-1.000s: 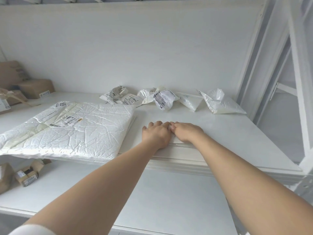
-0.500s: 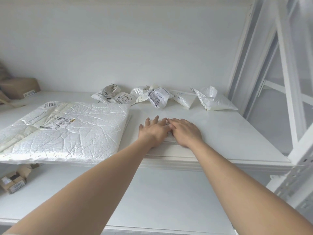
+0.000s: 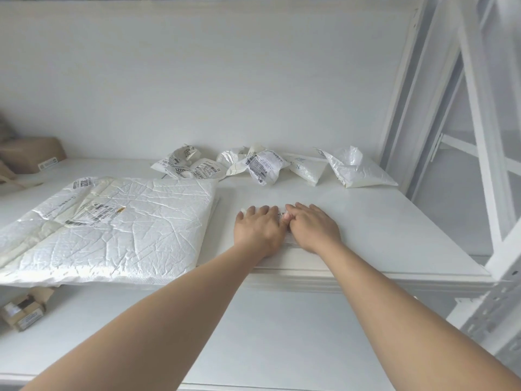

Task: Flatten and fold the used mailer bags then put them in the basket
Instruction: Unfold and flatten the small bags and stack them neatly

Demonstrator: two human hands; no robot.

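Leftward, large mailer (image 3: 112, 227); behind, crumpled bags (image 3: 265, 165).

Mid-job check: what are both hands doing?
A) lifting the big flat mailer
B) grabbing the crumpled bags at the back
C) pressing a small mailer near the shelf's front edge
C: the left hand and right hand rest side by side on the small mailer.

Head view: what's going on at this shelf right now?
A person presses the left hand and right hand side by side on a small white mailer bag near the front edge of the shelf, apparently flattening it. A large flattened mailer lies to the left, and several crumpled mailers wait along the back wall. No basket is in view.
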